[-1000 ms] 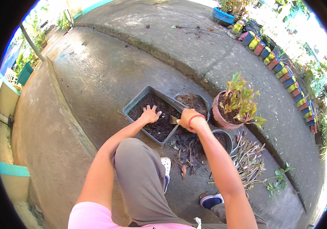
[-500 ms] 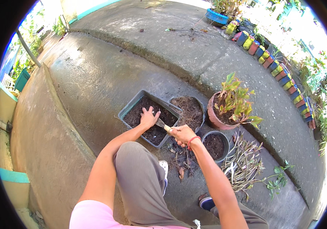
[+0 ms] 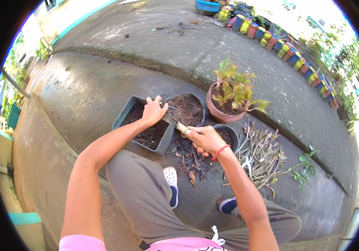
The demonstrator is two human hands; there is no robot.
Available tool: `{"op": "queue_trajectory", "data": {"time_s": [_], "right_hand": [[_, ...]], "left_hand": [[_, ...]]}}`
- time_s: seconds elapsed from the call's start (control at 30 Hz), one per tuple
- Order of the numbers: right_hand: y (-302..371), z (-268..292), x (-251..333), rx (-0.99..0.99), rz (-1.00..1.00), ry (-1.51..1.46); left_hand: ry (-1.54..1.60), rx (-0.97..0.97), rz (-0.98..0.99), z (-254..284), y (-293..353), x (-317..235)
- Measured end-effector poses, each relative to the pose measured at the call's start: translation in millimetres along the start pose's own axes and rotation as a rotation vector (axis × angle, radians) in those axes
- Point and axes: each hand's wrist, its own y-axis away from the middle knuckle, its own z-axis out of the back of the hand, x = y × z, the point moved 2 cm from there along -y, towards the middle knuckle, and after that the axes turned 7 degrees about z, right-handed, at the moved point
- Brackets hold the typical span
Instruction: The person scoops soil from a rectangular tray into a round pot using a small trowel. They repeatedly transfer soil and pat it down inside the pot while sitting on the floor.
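Note:
My right hand (image 3: 206, 140) is closed around the pale handle of a hand trowel (image 3: 182, 128), whose soiled metal blade points up and left at the right wall of a dark rectangular planter (image 3: 123, 117). Dark soil (image 3: 149, 136) lies inside the planter. My left hand (image 3: 154, 111) is at the planter's far right rim, with bent fingers hooked over the edge; part of that rim is hidden beneath it. Touching the planter's far right side is a wider dark pot (image 3: 203, 106) of brown, fibrous soil. A round grey pot (image 3: 234, 138) of soil sits partly behind my right hand.
A reddish pot (image 3: 219, 113) with a leafy plant stands by the raised concrete ledge (image 3: 179, 73). Cut stems (image 3: 263, 157) are heaped at the right, near a green leafy sprig (image 3: 307, 169). Dry leaves (image 3: 192, 175) and loose soil litter the floor before the pots.
My left hand has moved from the soil inside the planter to its far right rim. The trowel blade has shifted from the soil to the planter's right wall. The view has swung right.

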Motion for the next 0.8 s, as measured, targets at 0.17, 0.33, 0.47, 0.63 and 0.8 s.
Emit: {"op": "queue_trajectory", "data": {"time_s": [0.17,0.33,0.47,0.63,0.8], "right_hand": [[72.9,70.6,-1.1,-0.106,-0.028,0.050],[120.3,131.0,-35.6,-0.221,-0.167,0.158],[134.4,165.2,-72.9,-0.261,-0.237,0.388],[136.3,183.3,-103.3,-0.266,-0.062,0.771],[127.9,185.6,-111.6,-0.274,0.122,0.806]], "left_hand": [[0.092,0.073,-0.093,-50.6,22.8,-93.7],[0.306,0.199,-0.086,-155.2,55.4,-155.8],[0.429,0.338,-0.003,-221.2,56.4,-163.0],[0.342,0.441,0.079,-246.3,48.8,-154.5],[0.302,0.468,0.258,-271.9,34.8,-143.8]]}}
